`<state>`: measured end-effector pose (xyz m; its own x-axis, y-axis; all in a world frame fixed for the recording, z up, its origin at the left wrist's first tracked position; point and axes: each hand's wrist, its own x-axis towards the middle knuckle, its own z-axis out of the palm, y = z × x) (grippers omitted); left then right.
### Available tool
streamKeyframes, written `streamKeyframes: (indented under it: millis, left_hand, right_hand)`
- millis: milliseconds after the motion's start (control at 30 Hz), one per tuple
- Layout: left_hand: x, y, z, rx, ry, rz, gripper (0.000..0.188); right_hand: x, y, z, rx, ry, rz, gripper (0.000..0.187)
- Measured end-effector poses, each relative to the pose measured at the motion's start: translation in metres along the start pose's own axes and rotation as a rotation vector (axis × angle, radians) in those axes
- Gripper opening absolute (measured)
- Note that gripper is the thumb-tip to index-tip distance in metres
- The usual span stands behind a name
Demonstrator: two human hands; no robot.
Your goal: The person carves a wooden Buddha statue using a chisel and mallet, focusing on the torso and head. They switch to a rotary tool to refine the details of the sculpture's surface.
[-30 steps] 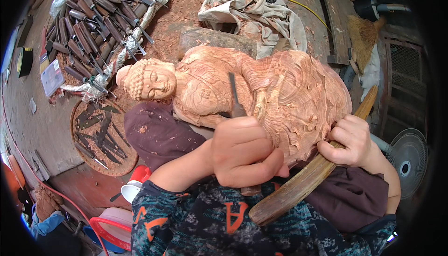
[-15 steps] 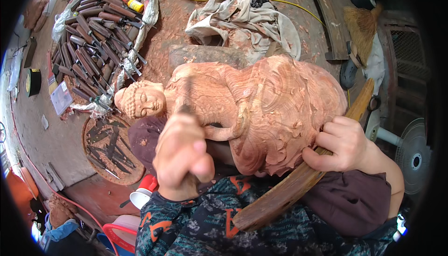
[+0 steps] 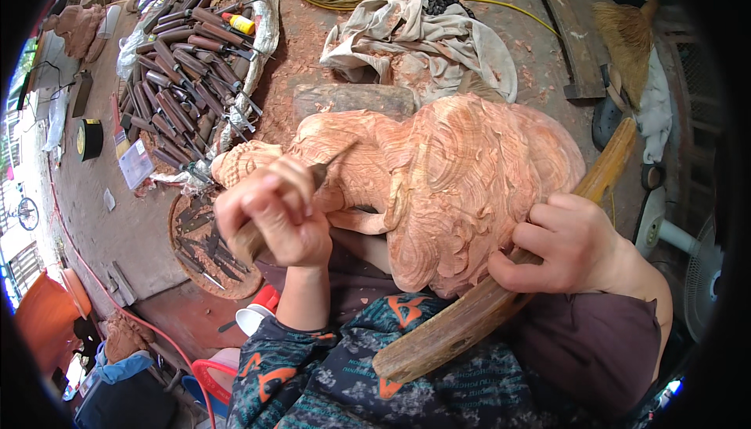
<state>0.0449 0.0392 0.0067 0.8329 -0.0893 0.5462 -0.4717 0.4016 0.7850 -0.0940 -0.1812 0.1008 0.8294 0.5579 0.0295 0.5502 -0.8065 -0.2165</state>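
Observation:
My left hand (image 3: pixel 274 211) is closed around a carving chisel (image 3: pixel 319 172). The chisel's thin dark blade points up and right over the torso of a seated wooden Buddha statue (image 3: pixel 469 186). The statue lies on its side across my lap, and its head (image 3: pixel 241 161) is partly hidden behind my left hand. My right hand (image 3: pixel 563 245) has its fingers wrapped over a long curved wooden bar (image 3: pixel 438 343), which slants from my lap to the far right along the statue's base.
Several chisels (image 3: pixel 184 77) lie heaped at the far left, by a round tray of blades (image 3: pixel 249 282). A grey cloth (image 3: pixel 469 46) and a wood block (image 3: pixel 352 99) sit behind the statue. A fan (image 3: pixel 700 272) and a straw broom (image 3: pixel 622 46) stand at right.
My left hand has moved left and up, with the chisel's blade now visible, and covers more of the statue's head. My right hand stays on the wooden bar.

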Motion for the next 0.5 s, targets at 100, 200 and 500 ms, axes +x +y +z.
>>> streamKeyframes:
  millis: [100, 200, 500]
  left_hand:
    - [-0.005, 0.008, -0.012, 0.105, -0.069, 0.084, 0.032]
    - [-0.012, 0.010, 0.004, 0.010, 0.011, -0.015, 0.030]
    - [0.004, 0.003, -0.004, 0.046, -0.100, 0.156, 0.029]
  right_hand:
    - [0.000, 0.000, 0.001, -0.001, 0.009, 0.013, 0.018]
    - [-0.001, -0.001, 0.000, -0.010, 0.000, 0.018, 0.018]
    - [0.000, -0.001, 0.001, -0.018, 0.007, 0.020, 0.018]
